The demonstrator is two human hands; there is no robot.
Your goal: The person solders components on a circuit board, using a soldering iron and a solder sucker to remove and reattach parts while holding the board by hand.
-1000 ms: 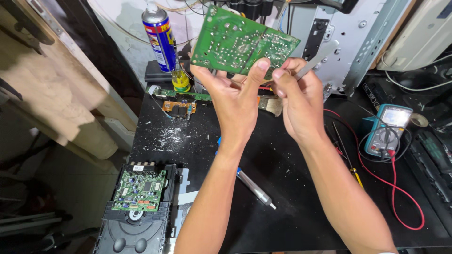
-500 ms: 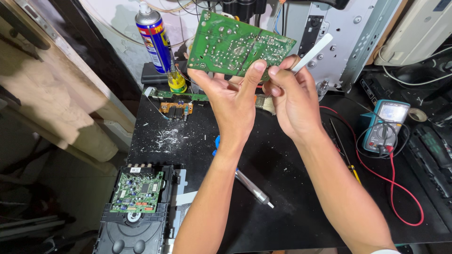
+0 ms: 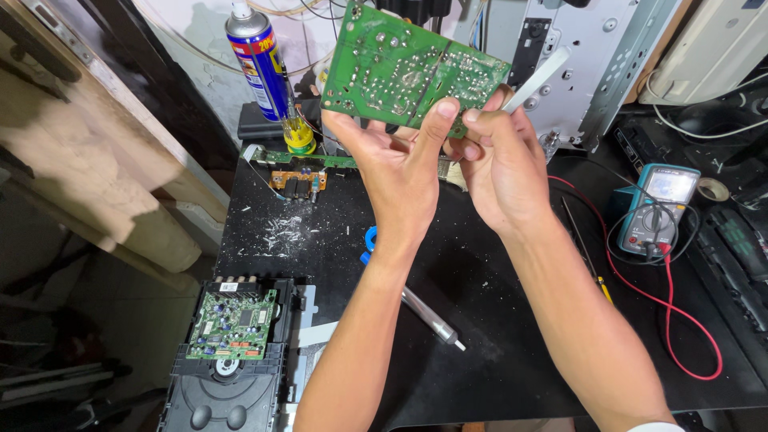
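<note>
Circuit board [image 3: 408, 68] gripped at lower edge by left hand [image 3: 396, 172]; right hand [image 3: 500, 172] pinching white tool [image 3: 538, 78].

the left hand [image 3: 396, 172] holds a circuit board [image 3: 408, 68] up above the table [image 3: 496, 320], gripping its lower edge, thumb over the near face. the right hand [image 3: 500, 172] is just right of it, touching it, and pinches a slim tool [image 3: 538, 78] that slants up to the right beside the board's right edge. behind the board to the left a spray can [image 3: 254, 60] stands upright, a small board [image 3: 296, 182] lying in front of it. below the left forearm a screwdriver [image 3: 428, 320] lies on the table. at the table's near left corner sits an opened disc drive [image 3: 232, 352]. far right lies a multimeter [image 3: 658, 210], its leads [image 3: 668, 320] trailing toward the near edge. a metal chassis [image 3: 608, 56] stands behind the right hand.
</note>
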